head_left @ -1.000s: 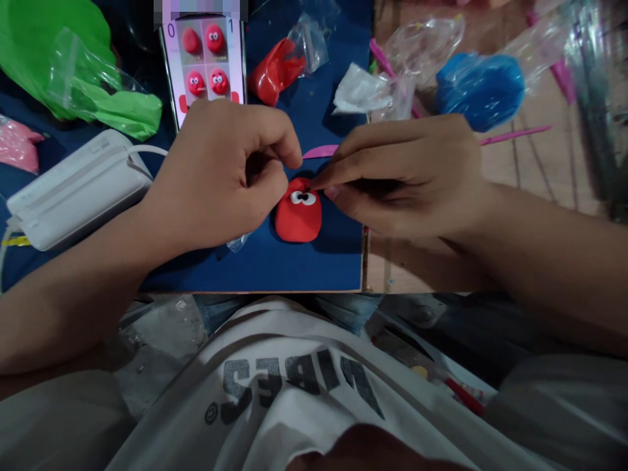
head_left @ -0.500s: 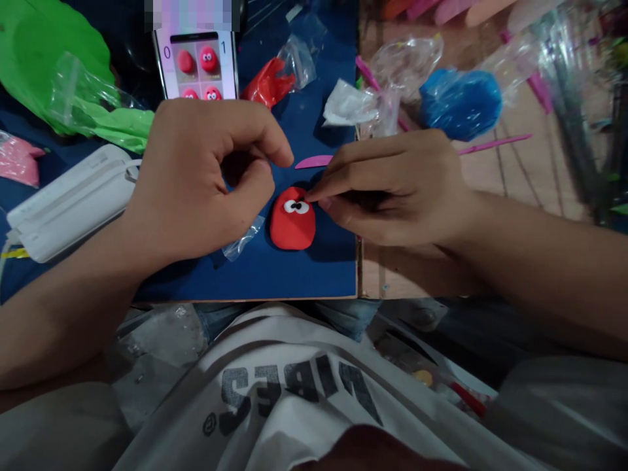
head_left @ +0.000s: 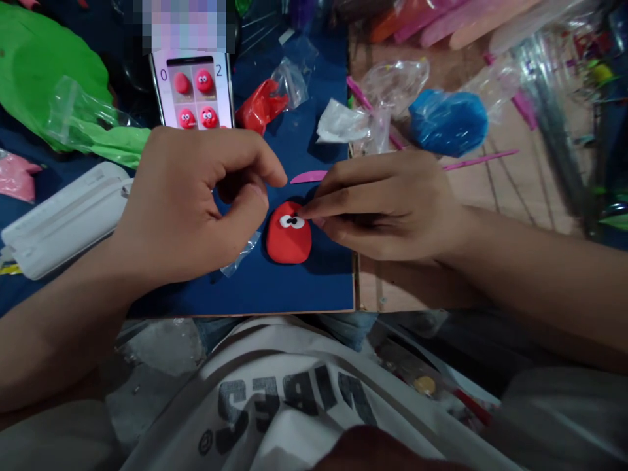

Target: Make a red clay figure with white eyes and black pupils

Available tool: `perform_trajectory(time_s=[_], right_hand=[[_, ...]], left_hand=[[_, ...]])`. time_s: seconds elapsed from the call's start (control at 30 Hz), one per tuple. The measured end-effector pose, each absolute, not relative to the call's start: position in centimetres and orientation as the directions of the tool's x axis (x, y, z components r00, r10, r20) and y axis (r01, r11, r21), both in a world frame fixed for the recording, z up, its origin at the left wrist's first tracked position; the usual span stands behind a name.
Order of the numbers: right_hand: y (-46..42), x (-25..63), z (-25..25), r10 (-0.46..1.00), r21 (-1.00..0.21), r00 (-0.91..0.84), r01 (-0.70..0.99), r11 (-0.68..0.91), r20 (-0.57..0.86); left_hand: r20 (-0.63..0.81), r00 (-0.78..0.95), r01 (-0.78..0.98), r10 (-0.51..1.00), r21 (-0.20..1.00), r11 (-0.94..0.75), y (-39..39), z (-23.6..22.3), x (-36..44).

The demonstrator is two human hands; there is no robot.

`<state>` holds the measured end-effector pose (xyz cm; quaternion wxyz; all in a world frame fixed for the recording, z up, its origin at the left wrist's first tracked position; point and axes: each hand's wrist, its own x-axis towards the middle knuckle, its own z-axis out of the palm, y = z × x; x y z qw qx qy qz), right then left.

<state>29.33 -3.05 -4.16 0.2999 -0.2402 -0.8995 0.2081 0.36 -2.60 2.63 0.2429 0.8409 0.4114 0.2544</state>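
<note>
A red clay figure (head_left: 288,245) with two white eyes and black pupils stands on the blue board (head_left: 314,288) between my hands. My right hand (head_left: 387,203) is closed in a pinch. Its fingertips touch the figure at the upper right of the eyes; anything tiny between them is hidden. To the left of the figure, my left hand (head_left: 196,196) hovers with its fingers curled. Its index tip and thumb are a little apart, and the other fingers are hidden. A magenta modelling knife (head_left: 308,176) lies just above the figure, passing partly behind my right hand.
A phone (head_left: 161,85) behind my left hand displays red figures. Around lie green clay (head_left: 53,65), a white case-like object (head_left: 69,219), bagged red clay (head_left: 262,104), bagged blue clay (head_left: 449,121), white crumpled material (head_left: 343,122) and a small clear bag (head_left: 241,255).
The whole view has shifted, so the board and both hands appear lower and slightly left. My right fingertips have come slightly closer to the eyes. My left hand keeps its curled shape.
</note>
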Motion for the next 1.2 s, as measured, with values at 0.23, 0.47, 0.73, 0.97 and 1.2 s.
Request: perform_trajectory(time_s=[0.23, 0.47, 0.73, 0.97, 1.2], right_hand=[[-3.4, 28.9, -3.7, 0.639, -0.589, -0.561, 0.302, 0.75, 0.527], [-4.0, 28.4, -3.8, 0.641, -0.539, -0.42, 0.348, 0.767, 0.642], [-5.0, 28.4, -3.2, 0.452, -0.302, -0.504, 0.353, 0.886, 0.736], [-6.7, 26.4, -4.1, 0.544, -0.404, -0.506, 0.366, 0.838, 0.669], [-6.1, 25.0, -5.3, 0.618, -0.445, -0.363, 0.456, 0.771, 0.698]], left_hand=[[-0.181, 0.83, 0.542, 0.527, 0.482, -0.688, -2.3, 4.2, -3.2], [-0.235, 0.814, 0.58, 0.531, 0.28, -0.765, -1.5, 2.7, -4.0], [0.026, 0.77, 0.54, 0.637, 0.506, -0.673, -3.0, 4.3, -0.7], [0.164, 0.677, 0.474, 0.717, 0.649, -0.596, -4.4, 1.9, 0.3], [0.058, 0.66, 0.631, 0.749, 0.499, -0.594, -4.7, 1.8, 1.3]])
